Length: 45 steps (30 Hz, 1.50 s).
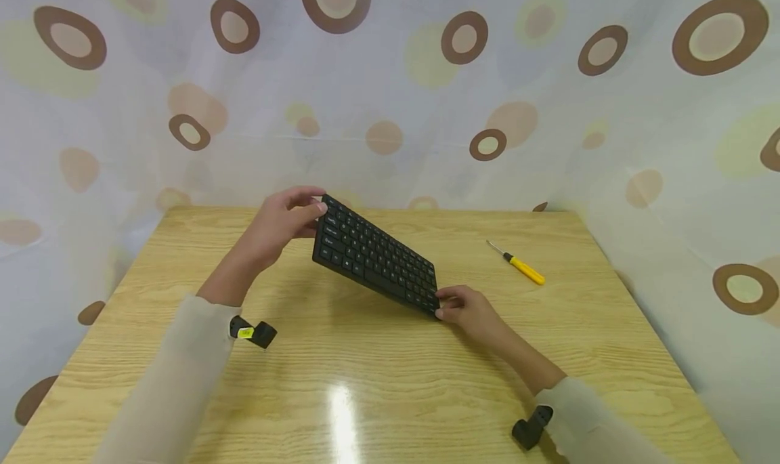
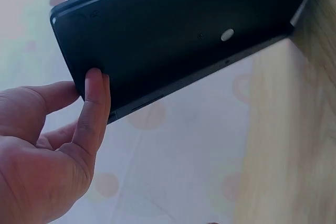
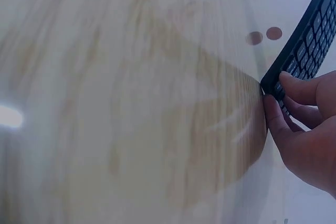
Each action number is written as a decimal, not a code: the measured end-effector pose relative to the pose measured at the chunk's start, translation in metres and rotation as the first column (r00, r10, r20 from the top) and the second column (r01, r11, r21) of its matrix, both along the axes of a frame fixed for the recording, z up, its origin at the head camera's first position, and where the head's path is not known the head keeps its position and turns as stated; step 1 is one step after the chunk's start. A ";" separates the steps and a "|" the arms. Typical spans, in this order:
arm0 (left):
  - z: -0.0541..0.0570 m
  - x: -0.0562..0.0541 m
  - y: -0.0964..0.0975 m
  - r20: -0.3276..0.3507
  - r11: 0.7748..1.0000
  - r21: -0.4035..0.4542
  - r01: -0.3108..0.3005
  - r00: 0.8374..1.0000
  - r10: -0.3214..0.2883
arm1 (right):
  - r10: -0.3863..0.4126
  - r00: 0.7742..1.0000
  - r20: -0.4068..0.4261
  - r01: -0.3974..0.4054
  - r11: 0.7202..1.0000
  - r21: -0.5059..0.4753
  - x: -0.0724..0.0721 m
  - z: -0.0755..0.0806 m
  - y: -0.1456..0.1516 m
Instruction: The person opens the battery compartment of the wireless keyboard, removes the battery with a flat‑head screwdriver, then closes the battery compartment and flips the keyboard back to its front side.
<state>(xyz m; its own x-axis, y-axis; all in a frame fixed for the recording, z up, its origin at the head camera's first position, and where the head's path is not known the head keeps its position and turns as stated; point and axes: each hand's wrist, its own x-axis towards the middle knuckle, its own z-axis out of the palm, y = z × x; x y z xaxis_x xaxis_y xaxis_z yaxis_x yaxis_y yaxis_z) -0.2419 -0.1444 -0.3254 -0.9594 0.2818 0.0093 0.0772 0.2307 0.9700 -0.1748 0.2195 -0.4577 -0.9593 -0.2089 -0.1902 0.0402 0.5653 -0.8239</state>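
Note:
A black keyboard [image 1: 378,257] is held tilted over the table in the head view, its left end raised and its right end low. My left hand [image 1: 283,223] pinches the upper left corner, thumb on the key side. The left wrist view shows the left fingers [image 2: 94,98] against the keyboard's dark underside [image 2: 157,40], which has a small pale oval spot. Down at the right end, my right hand [image 1: 469,311] pinches the near corner. In the right wrist view that corner sits right at the table surface, between thumb and fingers.
A screwdriver [image 1: 525,269] with a yellow handle lies on the wooden table [image 1: 292,396], to the right of the keyboard. Patterned cloth [image 1: 390,98] hangs behind the table and along both sides. Each sleeve carries a small black wrist camera.

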 end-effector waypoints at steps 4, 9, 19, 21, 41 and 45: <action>0.016 -0.001 0.007 -0.034 0.999 0.045 -0.007 0.999 0.009 | 0.018 1.000 0.021 -0.017 0.999 -0.043 -0.003 -0.001 -0.015; 0.034 -0.002 0.017 -0.063 0.993 0.112 -0.027 0.997 0.034 | 0.074 0.997 0.035 -0.070 0.992 -0.101 -0.006 -0.001 -0.036; 0.053 -0.005 0.048 -0.101 0.987 0.161 0.020 0.995 -0.004 | 0.093 0.996 0.016 -0.090 0.987 -0.136 -0.008 -0.002 -0.038; 0.054 -0.005 0.054 -0.108 0.985 0.169 0.027 0.994 -0.009 | 0.097 0.995 0.016 -0.093 0.983 -0.159 -0.008 0.000 -0.037; 0.063 -0.010 0.091 -0.151 0.982 0.174 0.076 0.987 -0.049 | 0.020 0.973 -0.231 -0.125 0.885 -0.449 -0.008 0.122 -0.068; 0.063 -0.011 0.095 -0.155 0.981 0.177 0.083 0.986 -0.055 | -0.010 0.952 -0.307 -0.150 0.857 -0.493 -0.010 0.142 -0.073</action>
